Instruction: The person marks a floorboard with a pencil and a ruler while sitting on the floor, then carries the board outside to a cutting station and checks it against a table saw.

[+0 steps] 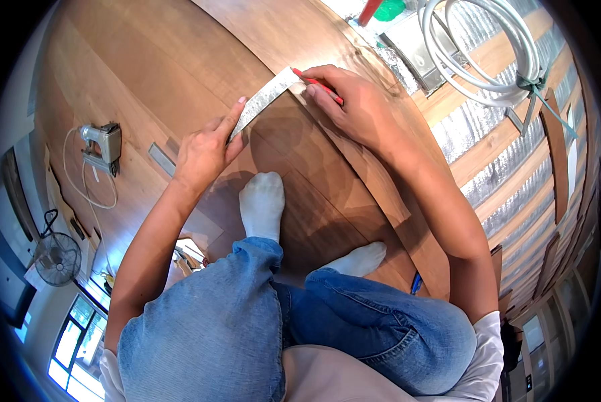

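The left hand holds the near end of the metal ruler across wood planks; the right hand pinches a red pencil at its far end. The ruler looks light, stiff and slippery, best pressed flat midway.

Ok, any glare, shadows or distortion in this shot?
In the head view, bright glare off the foil at right and a washed-out window at lower left; in the same head view, overlapping shadows on the floor around the socks; also in the head view, straight edges curve near the black rim, while the ruler looks fairly sharp.
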`<control>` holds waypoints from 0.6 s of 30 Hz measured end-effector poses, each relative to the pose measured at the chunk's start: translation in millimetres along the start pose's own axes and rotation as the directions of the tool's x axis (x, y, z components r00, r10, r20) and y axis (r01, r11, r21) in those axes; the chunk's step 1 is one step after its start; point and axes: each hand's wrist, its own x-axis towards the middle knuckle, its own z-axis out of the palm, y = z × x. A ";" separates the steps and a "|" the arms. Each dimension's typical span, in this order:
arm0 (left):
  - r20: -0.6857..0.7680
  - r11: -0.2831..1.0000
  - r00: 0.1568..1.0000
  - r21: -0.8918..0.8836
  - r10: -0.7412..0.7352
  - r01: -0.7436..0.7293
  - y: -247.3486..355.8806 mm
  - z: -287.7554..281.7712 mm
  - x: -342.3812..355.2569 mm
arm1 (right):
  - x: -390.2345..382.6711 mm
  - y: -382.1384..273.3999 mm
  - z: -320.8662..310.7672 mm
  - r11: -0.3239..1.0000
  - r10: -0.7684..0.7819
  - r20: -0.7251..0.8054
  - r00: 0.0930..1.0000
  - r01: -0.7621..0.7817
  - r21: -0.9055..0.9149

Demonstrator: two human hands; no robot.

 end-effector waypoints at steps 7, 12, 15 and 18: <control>-0.005 1.000 1.000 0.005 -0.007 0.007 1.1 1.7 -0.2 | 6.4 -1.9 -6.5 1.000 0.022 0.036 0.999 -0.022 0.015; -0.007 1.000 1.000 0.016 -0.017 0.017 1.5 1.0 0.9 | 6.4 3.5 -4.9 0.999 0.022 0.024 0.999 -0.023 0.032; -0.014 1.000 1.000 0.005 -0.017 0.017 1.1 2.9 -0.1 | 5.5 3.4 -5.4 0.997 0.052 0.030 0.998 -0.053 0.063; -0.020 1.000 1.000 -0.010 -0.019 0.019 0.9 3.2 -1.5 | 4.9 -2.7 -4.3 0.998 0.055 0.026 0.998 -0.056 0.037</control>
